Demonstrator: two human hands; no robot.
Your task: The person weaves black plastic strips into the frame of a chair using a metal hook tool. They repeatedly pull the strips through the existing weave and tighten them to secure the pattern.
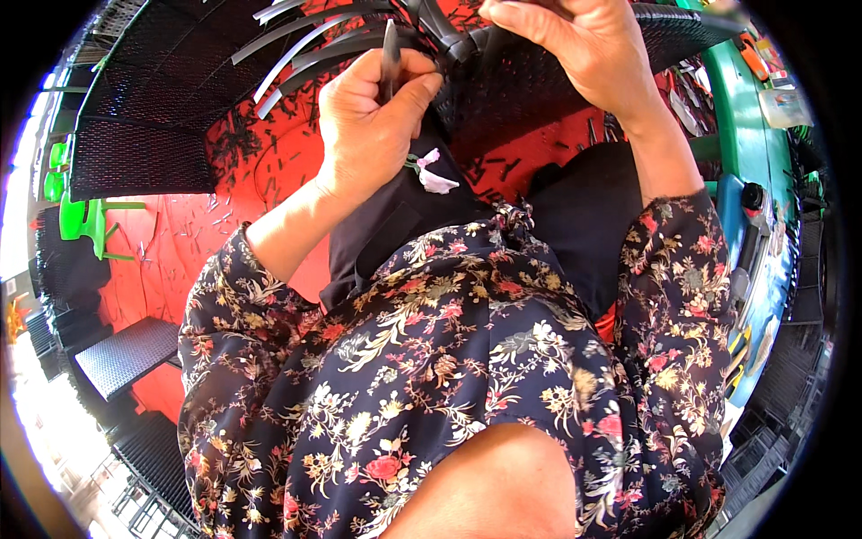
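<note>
My left hand [373, 121] is closed, with a pointed, blade-like grey piece [390, 61] standing up from its grip. Its thumb and forefinger press together beside a black wrapped frame joint [460, 47]. Several loose flat black strips [310, 56] fan out from the work to the left of that joint. On the other side, my right hand [588, 54] is raised at the top edge, thumb and fingers drawn together. Its fingertips are partly cut off, so what they pinch cannot be made out. A dark woven panel [678, 38] lies behind the right hand.
Black woven wicker [144, 108] stands at the left above a red floor covering [180, 247] strewn with dark clippings. A green plastic chair [83, 216] and a small woven-top stand [130, 353] are further left. At right is a green surface [741, 117] with a power tool [752, 229].
</note>
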